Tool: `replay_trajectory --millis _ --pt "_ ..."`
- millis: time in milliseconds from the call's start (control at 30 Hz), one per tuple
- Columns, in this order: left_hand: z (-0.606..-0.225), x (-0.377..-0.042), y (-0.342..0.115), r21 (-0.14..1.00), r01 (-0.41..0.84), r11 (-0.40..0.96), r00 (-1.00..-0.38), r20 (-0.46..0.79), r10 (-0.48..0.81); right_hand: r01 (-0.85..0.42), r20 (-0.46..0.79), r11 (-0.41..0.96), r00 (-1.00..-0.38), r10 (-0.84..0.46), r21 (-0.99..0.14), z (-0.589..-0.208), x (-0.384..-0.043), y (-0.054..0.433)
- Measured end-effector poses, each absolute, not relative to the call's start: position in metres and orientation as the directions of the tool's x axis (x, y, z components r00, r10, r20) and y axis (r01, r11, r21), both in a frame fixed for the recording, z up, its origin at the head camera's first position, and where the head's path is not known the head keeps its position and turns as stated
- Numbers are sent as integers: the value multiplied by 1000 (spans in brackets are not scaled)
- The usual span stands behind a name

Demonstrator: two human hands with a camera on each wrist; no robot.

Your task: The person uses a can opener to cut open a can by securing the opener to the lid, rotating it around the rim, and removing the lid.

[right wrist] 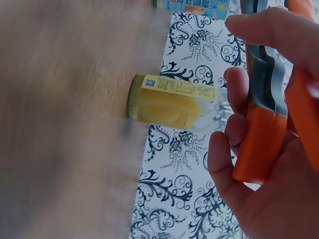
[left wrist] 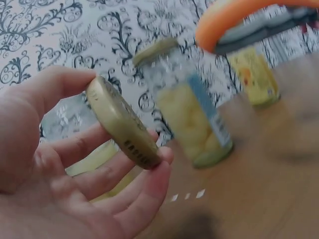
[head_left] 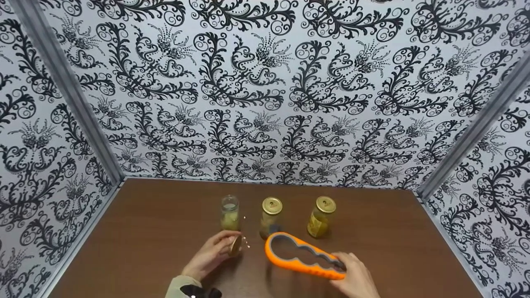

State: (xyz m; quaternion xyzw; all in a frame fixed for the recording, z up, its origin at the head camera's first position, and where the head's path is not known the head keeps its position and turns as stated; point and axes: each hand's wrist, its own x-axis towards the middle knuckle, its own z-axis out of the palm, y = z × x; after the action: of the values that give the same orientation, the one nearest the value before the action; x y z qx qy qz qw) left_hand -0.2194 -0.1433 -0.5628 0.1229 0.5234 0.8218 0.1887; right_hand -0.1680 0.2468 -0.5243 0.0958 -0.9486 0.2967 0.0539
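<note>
Gold lid [head_left: 235,246] is pinched in your left hand [head_left: 213,252], thumb on one edge and fingertips on the other, so it stands on its side, tilted, with dark lettering along its rim. You have it in front of the middle jar [head_left: 270,219] and to its left. Just left of that middle jar stands the open jar [head_left: 230,215], upright, pale yellow pieces inside, right behind your left fingers.

Your right hand [head_left: 354,275] is clamped on the narrow end of the orange and grey jar opener [head_left: 304,267], in front of the middle jar and to its right. You hold the tool up over the table [head_left: 165,231], its wide looped end pointing left, in front of the middle jar's base.

That middle jar is upright and capped in gold, with a blue label [left wrist: 207,104] and pale yellow pieces. To its right stands the right-hand jar [head_left: 319,221], also gold-capped, with yellow contents and a yellow label. Black-and-white scrollwork covers the wall [head_left: 248,91] behind the middle jar.
</note>
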Motion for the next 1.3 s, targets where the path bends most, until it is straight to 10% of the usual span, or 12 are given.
replay_trajectory --millis 333,667,1300 --pt "-559 -230 -160 999 -21 24 -910 -29 414 -101 118 815 -992 -40 -571 -523 -167 255" --pt "-564 -233 -157 980 146 134 -927 88 365 -123 131 809 -990 -57 -575 -528 -165 248" --pt "-571 -230 -129 610 297 735 -955 186 231 -148 81 827 -989 -125 -542 -536 -161 242"
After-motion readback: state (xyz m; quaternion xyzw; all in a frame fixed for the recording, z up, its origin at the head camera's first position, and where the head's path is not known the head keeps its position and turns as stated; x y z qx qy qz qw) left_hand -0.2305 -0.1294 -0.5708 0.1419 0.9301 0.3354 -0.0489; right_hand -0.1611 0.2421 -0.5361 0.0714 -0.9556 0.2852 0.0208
